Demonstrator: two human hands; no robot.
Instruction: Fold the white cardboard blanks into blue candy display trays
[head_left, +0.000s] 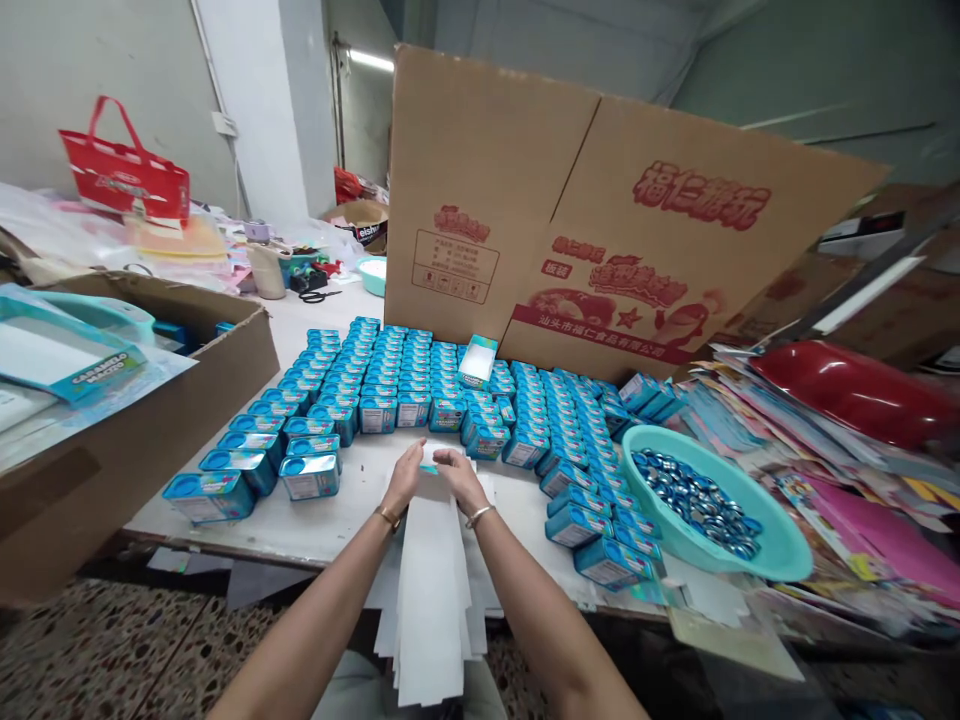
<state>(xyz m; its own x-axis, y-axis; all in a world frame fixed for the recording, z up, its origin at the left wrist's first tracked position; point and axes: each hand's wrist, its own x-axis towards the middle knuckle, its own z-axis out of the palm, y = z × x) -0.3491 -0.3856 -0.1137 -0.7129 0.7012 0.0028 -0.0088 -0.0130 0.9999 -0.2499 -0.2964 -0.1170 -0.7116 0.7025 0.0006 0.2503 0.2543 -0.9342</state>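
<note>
At the front edge of the table, my left hand (406, 478) and my right hand (460, 478) close together on a small piece of white card (428, 456) with a teal edge. The fingers of both hands pinch its sides, and part of it is hidden behind them. Below my hands a fanned stack of long white paper strips (433, 600) runs from the table edge over my lap. Just beyond stand rows of small blue boxes (376, 412). One white-sided open box (478, 361) lies on top of them.
To the right, a teal basin (787, 555) holds many shiny blue discs, beside piled printed sheets (847, 510) and a red tray (862, 390). A large cardboard sheet (480, 130) stands behind the boxes. An open carton (150, 400) is at left, scissors (319, 296) further back.
</note>
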